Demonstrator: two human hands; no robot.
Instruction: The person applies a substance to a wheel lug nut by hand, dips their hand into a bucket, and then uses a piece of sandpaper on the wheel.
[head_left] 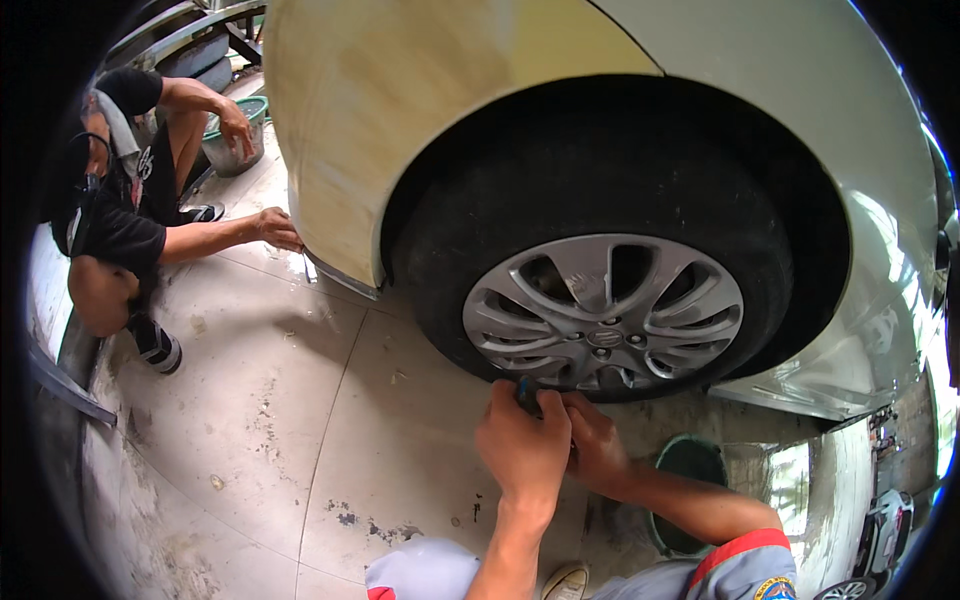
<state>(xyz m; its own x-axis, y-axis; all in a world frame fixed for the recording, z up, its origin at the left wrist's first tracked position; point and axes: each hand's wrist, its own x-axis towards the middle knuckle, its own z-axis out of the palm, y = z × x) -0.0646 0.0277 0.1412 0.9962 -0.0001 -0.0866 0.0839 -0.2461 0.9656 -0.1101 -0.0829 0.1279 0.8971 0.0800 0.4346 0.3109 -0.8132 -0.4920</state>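
Both my hands are together at the bottom of a car wheel [604, 310] with a silver alloy rim and black tyre. My left hand [522, 445] is closed around a small dark object with a bluish top [527, 393]; its exact kind does not show. Close against it on the right, my right hand [597, 443] has its fingers curled, partly hidden behind the left. Whatever it grips, if anything, is out of sight. Above the wheel, the body panel [370, 110] has a patchy yellowish-beige surface, while the panel on the right is glossy and pale.
At the left, another person [120, 200] sits low, one hand [275, 230] touching the panel's lower edge. Behind that person stands a bucket with a green rim [252, 105]. A dark green tub [690, 480] is beside my right forearm. The floor [240, 420] is light tile with worn patches.
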